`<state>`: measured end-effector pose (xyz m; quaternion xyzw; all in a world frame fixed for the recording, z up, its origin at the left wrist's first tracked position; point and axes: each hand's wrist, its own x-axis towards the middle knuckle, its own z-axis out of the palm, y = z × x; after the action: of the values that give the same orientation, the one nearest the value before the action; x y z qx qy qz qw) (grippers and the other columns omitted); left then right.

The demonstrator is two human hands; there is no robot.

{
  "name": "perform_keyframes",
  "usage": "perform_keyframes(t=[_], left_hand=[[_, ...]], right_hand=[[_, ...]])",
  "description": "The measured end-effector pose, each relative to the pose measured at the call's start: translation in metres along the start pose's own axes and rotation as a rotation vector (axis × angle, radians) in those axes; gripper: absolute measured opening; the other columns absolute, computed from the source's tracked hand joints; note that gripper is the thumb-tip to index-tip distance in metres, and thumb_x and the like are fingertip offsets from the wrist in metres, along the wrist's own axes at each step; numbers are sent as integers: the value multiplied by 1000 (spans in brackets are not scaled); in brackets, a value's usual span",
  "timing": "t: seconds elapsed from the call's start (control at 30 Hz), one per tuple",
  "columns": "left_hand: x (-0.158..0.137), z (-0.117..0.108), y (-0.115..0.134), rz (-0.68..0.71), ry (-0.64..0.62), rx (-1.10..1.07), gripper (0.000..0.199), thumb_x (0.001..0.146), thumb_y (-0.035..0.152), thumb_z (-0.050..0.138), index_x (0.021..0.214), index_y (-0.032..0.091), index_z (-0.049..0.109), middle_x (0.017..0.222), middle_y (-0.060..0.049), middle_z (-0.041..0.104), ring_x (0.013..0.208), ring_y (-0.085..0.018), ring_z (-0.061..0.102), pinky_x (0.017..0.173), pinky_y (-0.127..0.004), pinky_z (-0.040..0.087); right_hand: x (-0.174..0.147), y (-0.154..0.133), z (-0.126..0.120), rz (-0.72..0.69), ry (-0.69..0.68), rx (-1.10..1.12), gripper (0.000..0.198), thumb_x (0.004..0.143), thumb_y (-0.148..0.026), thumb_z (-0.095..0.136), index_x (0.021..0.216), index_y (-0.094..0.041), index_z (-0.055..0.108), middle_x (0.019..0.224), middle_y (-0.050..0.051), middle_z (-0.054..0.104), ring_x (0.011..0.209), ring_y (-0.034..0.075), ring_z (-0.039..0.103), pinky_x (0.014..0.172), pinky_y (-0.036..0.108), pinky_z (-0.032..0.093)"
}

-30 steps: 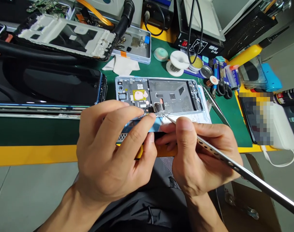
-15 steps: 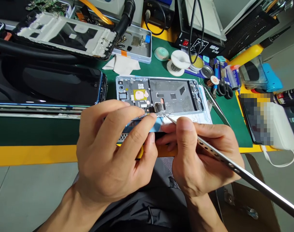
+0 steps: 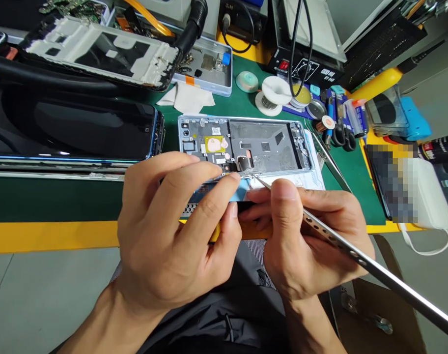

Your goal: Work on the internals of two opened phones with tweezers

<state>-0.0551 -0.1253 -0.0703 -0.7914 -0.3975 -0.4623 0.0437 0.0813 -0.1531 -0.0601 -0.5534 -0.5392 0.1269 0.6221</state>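
A phone's mid-frame (image 3: 261,135), its inside facing up, lies in front of me with a small dark flex part (image 3: 243,163) near its lower edge. My left hand (image 3: 176,226) is curled over that lower edge, fingertips pressing on the frame. In my right hand (image 3: 312,241) are long metal tweezers (image 3: 334,241) with holes along the arm, pinched between thumb and fingers. Their thin tip touches or nearly touches the frame's lower edge, just right of the flex part. Light-coloured and perforated material shows under the frame; my hands partly hide it.
Dark phones (image 3: 80,128) are stacked at left, below a white-smeared phone panel (image 3: 98,54). A parts tray (image 3: 224,86), solder spool (image 3: 275,91) and black power unit (image 3: 308,66) stand behind. Other tweezers (image 3: 330,160) and scissors (image 3: 344,140) lie right, near a phone with white case (image 3: 432,196).
The hands and frame keep nearly the same pose. The whole view has shifted very slightly, and the tweezers' tip stays at the frame's lower edge.
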Motion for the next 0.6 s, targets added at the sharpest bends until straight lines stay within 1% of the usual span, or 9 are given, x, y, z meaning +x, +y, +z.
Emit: perform_keyframes(t=[0.03,0.1,0.27,0.4,0.47,0.6], left_hand=[[0,0,0,5,5,1,41,65,8,79,105,7,76,102,-15,75,99,-32,66,87,-49,54],[0,0,0,6,4,3,41,64,8,80,105,7,76,102,-15,75,99,-32,67,87,-49,54],[0,-2,-1,-6,2,5,41,64,9,81,105,8,77,103,-15,75,101,-33,66,88,-50,55],[0,-3,0,9,5,6,41,65,8,80,106,8,76,103,-15,75,102,-32,66,89,-50,55],[0,-2,0,7,7,10,41,66,9,79,107,8,75,104,-14,75,102,-31,67,89,-49,56],[-2,-1,-1,5,10,9,41,70,11,78,110,12,73,105,-12,75,103,-31,67,89,-50,57]], right_hand=[[0,0,1,4,78,29,23,86,-4,71,95,-25,68,81,-1,79,45,18,70,39,33,62],[-1,0,3,18,150,56,20,84,-7,74,89,-25,69,77,-2,79,42,18,68,35,33,60],[1,-2,3,29,106,8,19,83,-7,73,87,-25,70,76,-3,79,45,18,71,38,32,60],[4,-3,0,-21,89,-36,19,79,-3,72,83,-21,68,72,-3,78,47,16,71,42,29,62],[5,-3,0,-30,73,-45,19,78,-4,75,82,-21,67,72,-4,78,46,15,70,45,28,63],[4,-2,0,-13,83,-40,15,83,-10,75,82,-23,67,72,-4,78,46,16,70,41,28,60]])
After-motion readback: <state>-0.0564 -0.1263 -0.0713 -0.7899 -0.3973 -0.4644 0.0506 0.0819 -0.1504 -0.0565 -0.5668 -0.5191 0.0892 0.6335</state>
